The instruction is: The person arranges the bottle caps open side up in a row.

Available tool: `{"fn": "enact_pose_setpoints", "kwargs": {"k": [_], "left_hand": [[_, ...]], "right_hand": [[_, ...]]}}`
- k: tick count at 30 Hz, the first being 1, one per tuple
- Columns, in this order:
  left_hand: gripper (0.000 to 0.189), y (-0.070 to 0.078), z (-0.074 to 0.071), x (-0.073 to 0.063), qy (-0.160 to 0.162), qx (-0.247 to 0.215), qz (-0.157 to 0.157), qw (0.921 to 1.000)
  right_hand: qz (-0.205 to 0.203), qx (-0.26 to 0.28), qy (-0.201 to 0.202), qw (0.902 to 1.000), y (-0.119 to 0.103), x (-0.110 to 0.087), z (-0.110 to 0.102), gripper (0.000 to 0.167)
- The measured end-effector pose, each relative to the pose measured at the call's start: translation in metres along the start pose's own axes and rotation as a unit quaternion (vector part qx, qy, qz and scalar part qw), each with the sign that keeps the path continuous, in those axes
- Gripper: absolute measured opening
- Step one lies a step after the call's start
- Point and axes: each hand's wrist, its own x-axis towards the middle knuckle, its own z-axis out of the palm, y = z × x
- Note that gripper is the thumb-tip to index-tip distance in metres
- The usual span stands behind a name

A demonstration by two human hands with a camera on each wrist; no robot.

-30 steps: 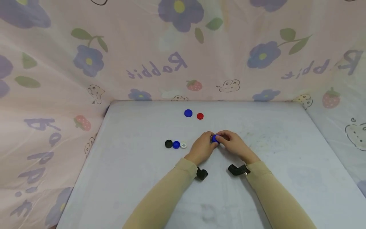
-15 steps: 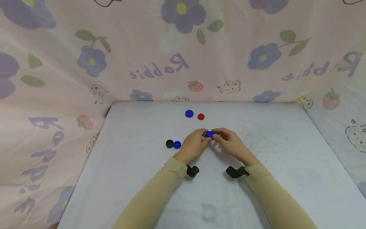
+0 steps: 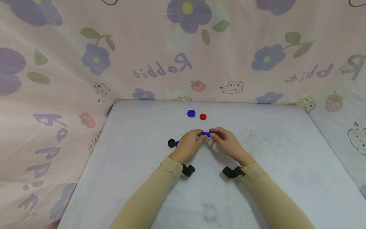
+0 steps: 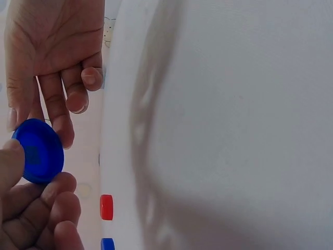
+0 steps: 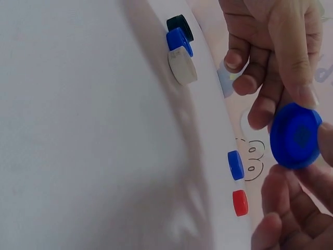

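Observation:
Both hands meet over the table and pinch one blue bottle cap (image 3: 206,134) between them. The left hand (image 3: 187,144) holds its left edge with thumb and fingertips. At the opposite edge, the right hand (image 3: 230,143) has its thumb and fingertips on the cap. Seen in the left wrist view, the cap's hollow inside (image 4: 39,151) faces the camera, with a small dark mark at its centre. Below the left hand lie a black cap (image 3: 171,143), a smaller blue cap (image 3: 177,144) and a white cap (image 5: 183,66), which the hand hides in the head view.
Farther back on the white table (image 3: 143,127) lie another blue cap (image 3: 191,113) and a red cap (image 3: 203,116), side by side and slightly apart. A flower-printed curtain (image 3: 223,57) stands along the table's back and sides.
Both hands have shifted left and slightly away with the held blue cap, which has tipped to show its edge. The left hand now covers the white cap and part of the small blue one.

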Motion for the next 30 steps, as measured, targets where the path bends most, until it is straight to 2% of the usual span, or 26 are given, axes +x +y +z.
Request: {"fn": "enact_pose_setpoints", "kwargs": {"k": [3,6,11,16,25,30], "left_hand": [[0.039,-0.001,0.000,0.000,0.008,-0.002,0.003,1.0000],[0.034,-0.001,0.001,0.000,0.016,-0.012,0.005,0.9998],[0.028,-0.003,0.003,0.000,0.021,-0.034,0.004,0.9992],[0.023,-0.005,0.004,-0.001,0.032,-0.036,0.013,0.9988],[0.022,-0.005,0.005,-0.002,0.036,-0.046,0.018,0.9981],[0.021,-0.005,0.006,-0.002,0.039,-0.058,0.017,0.9974]], "right_hand": [[0.006,-0.002,0.006,1.0000,-0.002,0.001,0.001,0.042],[0.001,-0.006,0.018,0.9998,0.007,0.004,0.003,0.045],[0.006,-0.007,0.032,0.9995,0.005,0.003,0.004,0.039],[0.008,-0.010,0.043,0.9990,0.004,0.002,0.005,0.036],[-0.010,0.011,0.045,0.9989,0.009,0.002,0.005,0.032],[-0.020,0.000,0.050,0.9985,0.010,0.001,0.005,0.031]]}}
